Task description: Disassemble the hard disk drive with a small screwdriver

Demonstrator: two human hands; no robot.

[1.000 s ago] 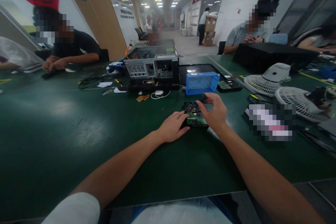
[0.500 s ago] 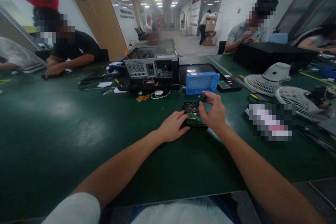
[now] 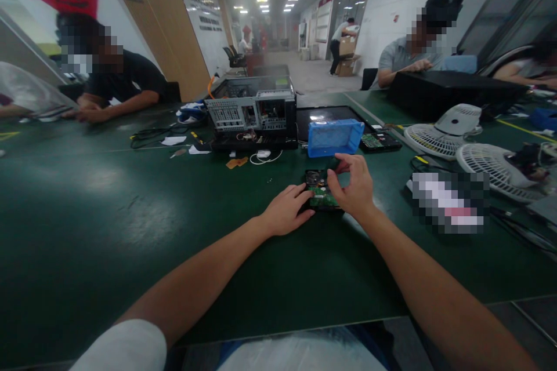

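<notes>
A small black device with a green circuit board (image 3: 321, 196) lies on the green table between my hands. My left hand (image 3: 287, 208) rests against its left side, with the fingertips on its edge and the thumb stretched along the near side. Above its right part, my right hand (image 3: 354, 185) grips a dark screwdriver-like tool (image 3: 334, 164) between thumb and fingers. The tool's tip is too small to make out. Just behind the device stands a blue plastic bin (image 3: 334, 138), tipped on its side.
An opened computer case (image 3: 250, 113) stands behind on the left, with a white cable (image 3: 266, 159) before it. Two white fans (image 3: 439, 139) and a blurred-out item (image 3: 448, 202) lie to the right. A black panel (image 3: 380, 140) is behind the bin. People sit across the table.
My right hand has shifted very slightly, and the tool shows less between its fingers. My left hand stays in place. The person at the right has lowered a hand onto the black box.
</notes>
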